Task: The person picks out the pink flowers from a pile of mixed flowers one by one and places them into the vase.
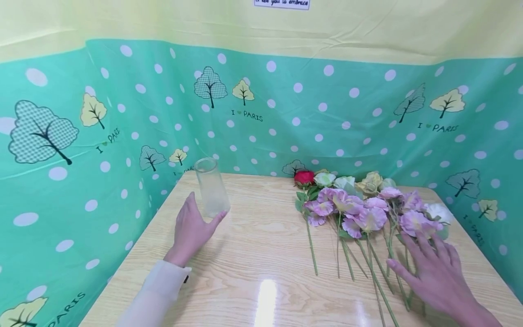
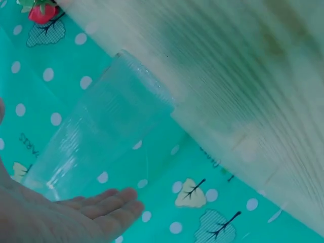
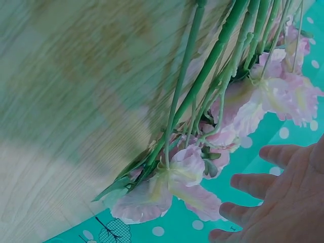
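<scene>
A clear glass vase (image 1: 213, 190) stands upright at the back left of the wooden table. Close in front of it is my left hand (image 1: 194, 229), thumb and fingers spread apart; in the left wrist view the fingers are straight beside the vase (image 2: 101, 121). Whether they touch the glass I cannot tell. Over the right side of a heap of artificial flowers my right hand (image 1: 439, 272) has its fingers spread, holding nothing. Purple blooms (image 1: 372, 218) lie at the front of the heap, their green stems (image 3: 207, 71) pointing toward me.
Behind the purple blooms lie a red rose (image 1: 304, 178), white roses (image 1: 324, 178) and a cream-yellow flower (image 1: 371, 181). A green dotted cloth (image 1: 253, 131) with printed trees hangs around the back and sides of the table (image 1: 245, 263).
</scene>
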Action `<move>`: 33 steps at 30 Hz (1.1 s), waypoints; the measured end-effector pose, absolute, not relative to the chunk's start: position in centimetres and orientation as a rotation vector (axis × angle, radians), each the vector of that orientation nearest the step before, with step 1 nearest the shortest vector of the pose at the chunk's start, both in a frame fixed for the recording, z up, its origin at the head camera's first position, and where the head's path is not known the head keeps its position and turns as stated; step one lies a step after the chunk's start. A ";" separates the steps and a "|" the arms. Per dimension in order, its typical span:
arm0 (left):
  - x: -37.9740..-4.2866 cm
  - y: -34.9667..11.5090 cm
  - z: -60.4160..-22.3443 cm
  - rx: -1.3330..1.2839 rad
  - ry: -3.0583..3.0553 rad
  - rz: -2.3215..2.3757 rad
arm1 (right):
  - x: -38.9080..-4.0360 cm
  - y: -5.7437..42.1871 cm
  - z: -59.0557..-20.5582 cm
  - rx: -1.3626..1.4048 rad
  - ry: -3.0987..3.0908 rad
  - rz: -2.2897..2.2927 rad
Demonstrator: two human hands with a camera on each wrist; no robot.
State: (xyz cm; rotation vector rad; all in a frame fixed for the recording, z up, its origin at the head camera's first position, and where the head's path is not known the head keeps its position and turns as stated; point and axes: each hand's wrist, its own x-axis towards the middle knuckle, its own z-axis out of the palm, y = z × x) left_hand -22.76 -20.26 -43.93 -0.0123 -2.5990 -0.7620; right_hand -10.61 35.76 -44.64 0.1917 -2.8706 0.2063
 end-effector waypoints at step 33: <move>-28.2 -20.2 -43.0 0.230 -2.527 -1.132 | -10.2 35.5 -44.5 0.170 -2.874 0.227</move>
